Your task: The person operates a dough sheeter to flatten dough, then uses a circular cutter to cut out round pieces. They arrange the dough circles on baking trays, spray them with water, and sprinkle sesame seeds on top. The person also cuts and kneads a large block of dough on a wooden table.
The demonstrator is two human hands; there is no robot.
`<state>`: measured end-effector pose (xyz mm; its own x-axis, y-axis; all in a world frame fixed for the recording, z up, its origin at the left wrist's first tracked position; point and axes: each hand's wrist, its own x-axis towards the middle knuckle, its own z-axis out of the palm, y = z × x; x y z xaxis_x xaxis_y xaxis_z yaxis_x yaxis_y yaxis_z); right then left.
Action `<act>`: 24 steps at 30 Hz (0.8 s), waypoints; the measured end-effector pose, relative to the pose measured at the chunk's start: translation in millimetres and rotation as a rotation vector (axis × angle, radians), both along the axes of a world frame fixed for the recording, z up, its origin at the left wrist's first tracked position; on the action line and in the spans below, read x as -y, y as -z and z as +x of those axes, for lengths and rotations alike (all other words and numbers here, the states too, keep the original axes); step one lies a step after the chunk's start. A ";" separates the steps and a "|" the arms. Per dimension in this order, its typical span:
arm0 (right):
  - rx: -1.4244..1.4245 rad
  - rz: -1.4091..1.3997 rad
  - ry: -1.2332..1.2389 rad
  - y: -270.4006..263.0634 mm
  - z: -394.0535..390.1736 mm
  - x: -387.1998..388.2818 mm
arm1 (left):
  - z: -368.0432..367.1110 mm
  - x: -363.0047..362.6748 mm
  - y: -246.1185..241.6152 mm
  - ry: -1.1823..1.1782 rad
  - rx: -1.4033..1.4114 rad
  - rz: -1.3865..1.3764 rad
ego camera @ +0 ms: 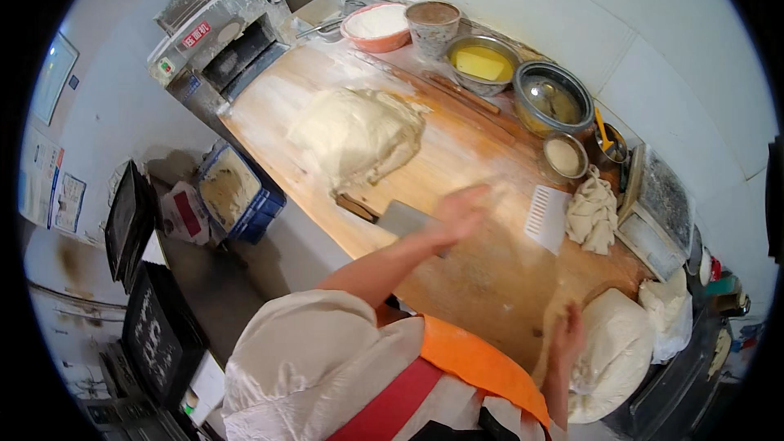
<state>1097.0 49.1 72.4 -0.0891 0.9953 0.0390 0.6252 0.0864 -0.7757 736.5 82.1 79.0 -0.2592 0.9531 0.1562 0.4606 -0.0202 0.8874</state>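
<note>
My left hand [462, 217], blurred by motion, is stretched over the wooden worktable [484, 282], apparently holding nothing. Beneath that forearm lies a cleaver [407, 218], its wooden handle pointing left toward a large mound of dough [358, 135]. A pale, hazy patch shows on the wood just beyond the fingertips. At the right, my right hand [568, 334] is raised with its fingers extended and no object visible in it. Right beside it bulges another big mass of dough [615, 349]; whether they touch, I cannot tell.
A dough sheeter [223, 43] stands at the far left end. Along the wall sit a bowl of white powder [376, 21], a pot of yellow liquid [482, 64] and a metal basin [551, 98]. A slotted white sheet [545, 217], cloth [592, 211] and scale [655, 214] are at right.
</note>
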 end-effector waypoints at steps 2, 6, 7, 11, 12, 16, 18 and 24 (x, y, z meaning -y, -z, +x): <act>0.032 -0.042 -0.283 4.6 -90.3 4.7 | -74.5 32.6 -25.6 -0.334 -0.120 0.222; 0.070 0.087 -0.783 -3.3 -261.0 12.0 | -267.2 70.7 -28.9 -0.740 -0.169 0.255; 0.050 0.152 -0.890 5.1 -298.1 12.0 | -317.7 76.9 -15.6 -0.772 -0.197 0.242; 0.309 0.355 -1.002 38.3 -400.7 17.6 | -437.4 78.0 20.7 -0.833 -0.061 -0.033; 0.427 0.395 -1.010 44.6 -412.6 19.9 | -457.2 74.5 32.4 -0.854 -0.044 -0.117; 0.544 0.344 -1.096 41.8 -415.0 18.5 | -489.4 45.2 68.3 -0.782 0.453 -0.462; 0.591 0.309 -1.163 34.0 -390.6 15.0 | -483.0 39.7 82.1 -0.462 0.998 -0.323; 0.293 0.504 -0.633 -49.0 -278.5 6.8 | -453.7 44.6 42.4 -0.043 1.229 -0.387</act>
<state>818.5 42.3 121.4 -0.6973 0.6248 0.3513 0.5122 0.7771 -0.3656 282.7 37.5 36.6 -0.0671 0.8700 -0.4885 -0.6645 0.3263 0.6723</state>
